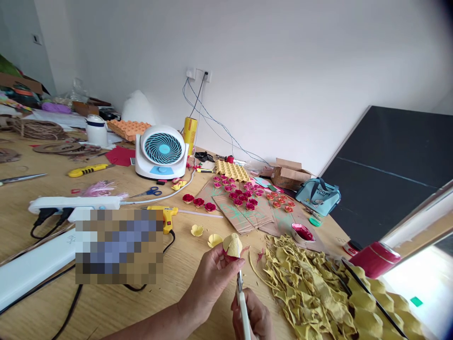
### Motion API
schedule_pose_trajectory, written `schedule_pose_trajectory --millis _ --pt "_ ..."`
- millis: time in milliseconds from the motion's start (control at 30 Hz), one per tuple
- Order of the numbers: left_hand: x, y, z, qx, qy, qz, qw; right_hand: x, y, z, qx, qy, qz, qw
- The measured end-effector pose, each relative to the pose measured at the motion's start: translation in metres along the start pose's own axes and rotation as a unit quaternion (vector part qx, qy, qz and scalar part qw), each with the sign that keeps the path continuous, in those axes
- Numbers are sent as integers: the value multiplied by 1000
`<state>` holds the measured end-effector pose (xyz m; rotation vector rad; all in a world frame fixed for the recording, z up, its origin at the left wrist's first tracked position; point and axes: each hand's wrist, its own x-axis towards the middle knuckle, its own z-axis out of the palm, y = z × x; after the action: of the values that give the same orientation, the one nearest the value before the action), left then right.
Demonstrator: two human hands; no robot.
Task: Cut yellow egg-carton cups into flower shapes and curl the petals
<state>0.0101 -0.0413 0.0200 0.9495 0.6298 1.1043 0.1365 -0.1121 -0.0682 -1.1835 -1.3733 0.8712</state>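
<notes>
Left grip: the left hand (214,267) has thumb and fingers clamped on a yellow cup (232,243); it is held up off the surface (170,293), probably so the rim can be turned to the blades.
Right grip: the right hand (255,314) is closed around the pale handle of the scissors (242,307); they point up at the cup, likely to bring the cut close to the fingertips; whether the blades are parted, I cannot tell.
Yellow cup: domed and rough like egg-tray pulp, base upward; deep pink shows beneath, dye or a second piece, unclear.
Just beyond: two petalled cups (214,241) (197,230), uncoloured.
Right side: a heap of yellow scraps (300,278) against an egg tray (368,323), seemingly kept within reach.
Farther: pink flowers (244,198) on cardboard (226,215), perhaps to spare the surface from dye; a stained bowl (303,233) nearby.
</notes>
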Motion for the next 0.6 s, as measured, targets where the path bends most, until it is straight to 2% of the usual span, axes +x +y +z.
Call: schedule_pose_trajectory --millis 133,367,600 --pt "0 -5 -4 -25 -14 -11 1000 2 0 0 1 -6 -7 1000" --pt "0 -4 -9 -104 10 -28 994 2 8 4 -35 -2 -35 999" --pt "15 -2 -19 -181 50 -12 982 3 18 2 -121 3 -72 990"
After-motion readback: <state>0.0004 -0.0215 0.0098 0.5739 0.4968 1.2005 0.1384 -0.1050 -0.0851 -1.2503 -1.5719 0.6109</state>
